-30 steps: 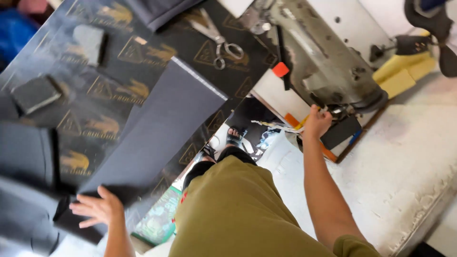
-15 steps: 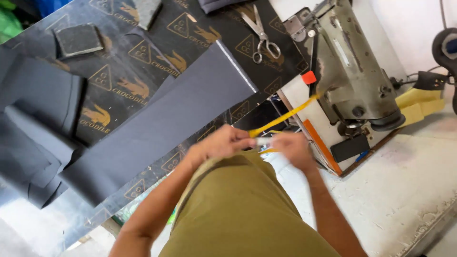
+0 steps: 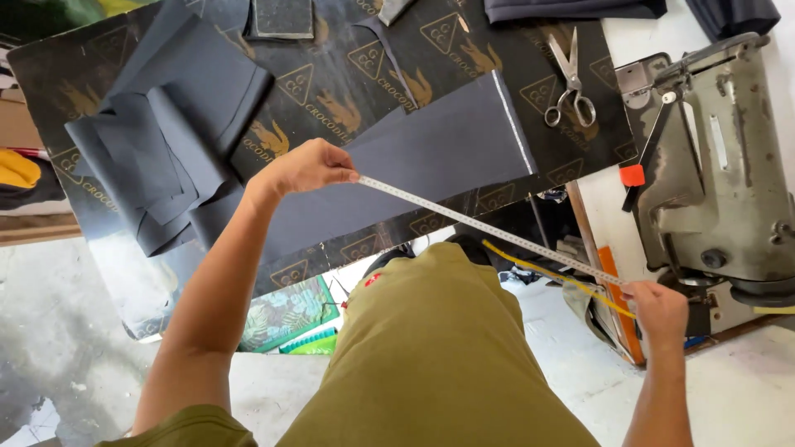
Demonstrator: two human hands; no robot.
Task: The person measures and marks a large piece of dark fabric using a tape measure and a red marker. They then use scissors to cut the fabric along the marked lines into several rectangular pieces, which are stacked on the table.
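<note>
My left hand (image 3: pixel 308 168) pinches one end of a white measuring tape (image 3: pixel 489 228) above a long dark grey fabric piece (image 3: pixel 431 161) on the black printed table. My right hand (image 3: pixel 658 308) grips the tape's other part near the sewing machine, and the tape runs taut between both hands. A yellow length of the tape (image 3: pixel 563 277) hangs slack below the taut span. My olive-clad lap (image 3: pixel 431 356) fills the lower middle.
A grey sewing machine (image 3: pixel 712 165) stands at the right. Scissors (image 3: pixel 570 87) lie on the black table (image 3: pixel 331 74). Folded dark fabric pieces (image 3: pixel 166 141) are stacked at the left. The concrete floor (image 3: pixel 66 331) and a leaf-patterned item (image 3: pixel 286 314) show below.
My hands were together in front of my lap half a second ago; they have now spread apart, stretching the tape taut. The view has shifted down the table.
</note>
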